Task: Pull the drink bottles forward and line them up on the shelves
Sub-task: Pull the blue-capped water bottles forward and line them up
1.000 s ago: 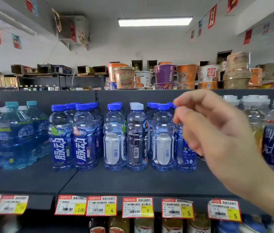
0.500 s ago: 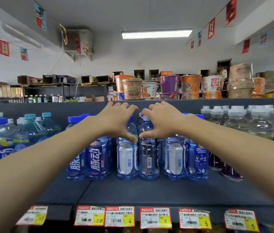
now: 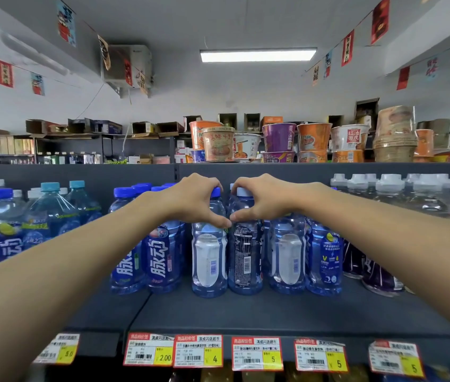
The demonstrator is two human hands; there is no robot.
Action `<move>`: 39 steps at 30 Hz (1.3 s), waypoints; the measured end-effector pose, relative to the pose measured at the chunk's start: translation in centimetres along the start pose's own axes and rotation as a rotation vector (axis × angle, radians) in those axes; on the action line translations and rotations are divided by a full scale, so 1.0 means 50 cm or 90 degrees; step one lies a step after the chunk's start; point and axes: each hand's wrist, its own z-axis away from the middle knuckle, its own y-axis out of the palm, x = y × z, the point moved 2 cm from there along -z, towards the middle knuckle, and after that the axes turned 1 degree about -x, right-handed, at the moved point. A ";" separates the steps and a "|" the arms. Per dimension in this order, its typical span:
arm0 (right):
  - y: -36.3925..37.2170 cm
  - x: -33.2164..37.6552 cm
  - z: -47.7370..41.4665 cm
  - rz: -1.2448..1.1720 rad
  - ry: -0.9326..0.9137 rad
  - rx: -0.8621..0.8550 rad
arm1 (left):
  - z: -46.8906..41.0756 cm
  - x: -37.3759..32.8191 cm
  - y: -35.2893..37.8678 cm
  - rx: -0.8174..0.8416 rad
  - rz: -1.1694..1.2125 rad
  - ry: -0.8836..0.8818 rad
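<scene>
Head view: the left hand (image 3: 196, 201) curls over the blue cap and shoulder of the white-label bottle (image 3: 208, 255), gripping it. The right hand (image 3: 264, 199) grips the pale-capped black-label bottle (image 3: 246, 255) the same way, and the thumb tips meet between them. Both bottles stand upright, touching, on the dark shelf (image 3: 273, 312), back from its front edge. Other blue bottles (image 3: 160, 260) flank the black-label bottle; price tags (image 3: 257, 354) hang below it, noodle cups (image 3: 279, 136) sit above.
</scene>
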 end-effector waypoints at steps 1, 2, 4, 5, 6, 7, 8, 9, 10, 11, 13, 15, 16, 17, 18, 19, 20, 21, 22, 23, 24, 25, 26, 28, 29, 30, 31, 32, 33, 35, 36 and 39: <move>-0.004 0.001 0.001 0.004 -0.002 0.006 | 0.003 0.001 -0.005 -0.012 0.009 0.008; -0.007 0.003 0.002 0.011 -0.006 0.010 | 0.007 0.001 -0.012 -0.016 0.010 0.015; -0.016 0.007 0.007 0.025 -0.019 0.020 | 0.014 0.000 -0.023 -0.010 0.011 0.028; -0.021 0.008 0.013 0.023 -0.027 0.021 | 0.019 0.000 -0.029 -0.006 0.014 0.035; -0.026 0.010 0.020 0.018 -0.036 0.019 | 0.025 0.000 -0.035 -0.001 0.017 0.042; -0.031 0.010 0.028 0.013 -0.045 0.017 | 0.032 0.001 -0.042 0.002 0.022 0.049; -0.037 0.008 0.037 0.010 -0.054 0.015 | 0.039 0.003 -0.049 0.009 0.028 0.056; -0.042 0.005 0.045 0.004 -0.061 0.015 | 0.047 0.007 -0.057 0.021 0.041 0.064; -0.046 0.001 0.052 -0.006 -0.066 0.017 | 0.054 0.012 -0.063 0.042 0.059 0.073; -0.050 -0.003 0.059 -0.022 -0.067 0.022 | 0.060 0.017 -0.069 0.072 0.082 0.078; -0.055 -0.012 0.070 -0.057 -0.059 0.035 | 0.072 0.024 -0.076 0.136 0.133 0.077; -0.058 -0.017 0.078 -0.073 -0.046 0.047 | 0.080 0.028 -0.079 0.179 0.153 0.072; -0.061 -0.017 0.082 -0.069 -0.040 0.051 | 0.084 0.029 -0.079 0.189 0.157 0.066; -0.065 -0.017 0.085 -0.054 -0.036 0.054 | 0.086 0.029 -0.080 0.190 0.156 0.058; -0.070 -0.015 0.088 -0.028 -0.038 0.056 | 0.088 0.025 -0.082 0.182 0.146 0.049; -0.075 -0.014 0.090 0.002 -0.041 0.059 | 0.089 0.021 -0.083 0.168 0.124 0.039; -0.079 -0.012 0.092 0.027 -0.041 0.062 | 0.090 0.015 -0.082 0.154 0.095 0.030; -0.081 -0.011 0.093 0.042 -0.038 0.064 | 0.090 0.010 -0.078 0.145 0.067 0.023; -0.082 -0.007 0.094 0.053 -0.033 0.057 | 0.090 0.005 -0.074 0.139 0.049 0.020; -0.080 -0.004 0.095 0.067 -0.026 0.041 | 0.090 0.001 -0.069 0.136 0.043 0.016; -0.076 -0.001 0.094 0.090 -0.020 0.021 | 0.089 -0.002 -0.065 0.133 0.045 0.011; -0.069 0.001 0.093 0.115 -0.016 0.004 | 0.088 -0.004 -0.062 0.128 0.051 0.006; -0.060 0.003 0.092 0.136 -0.018 -0.006 | 0.087 -0.004 -0.061 0.123 0.057 0.003; -0.043 0.006 0.087 0.138 -0.030 -0.013 | 0.083 -0.004 -0.059 0.117 0.070 0.000; -0.038 0.005 0.085 0.116 -0.034 -0.014 | 0.083 -0.003 -0.059 0.118 0.078 -0.002; -0.036 0.004 0.082 0.093 -0.035 -0.012 | 0.083 -0.003 -0.058 0.121 0.087 -0.003; -0.036 0.002 0.080 0.078 -0.038 -0.006 | 0.082 -0.001 -0.058 0.125 0.094 -0.003; -0.036 0.002 0.078 0.074 -0.043 0.003 | 0.082 0.000 -0.057 0.129 0.098 -0.001; -0.038 0.002 0.077 0.074 -0.049 0.014 | 0.082 -0.001 -0.056 0.133 0.103 -0.002; -0.044 0.002 0.075 0.072 -0.054 0.044 | 0.082 0.000 -0.055 0.133 0.110 -0.001; -0.047 0.003 0.075 0.071 -0.053 0.058 | 0.082 0.001 -0.056 0.129 0.105 0.001; -0.047 0.010 0.073 0.076 -0.045 0.067 | 0.083 0.001 -0.062 0.117 0.049 0.020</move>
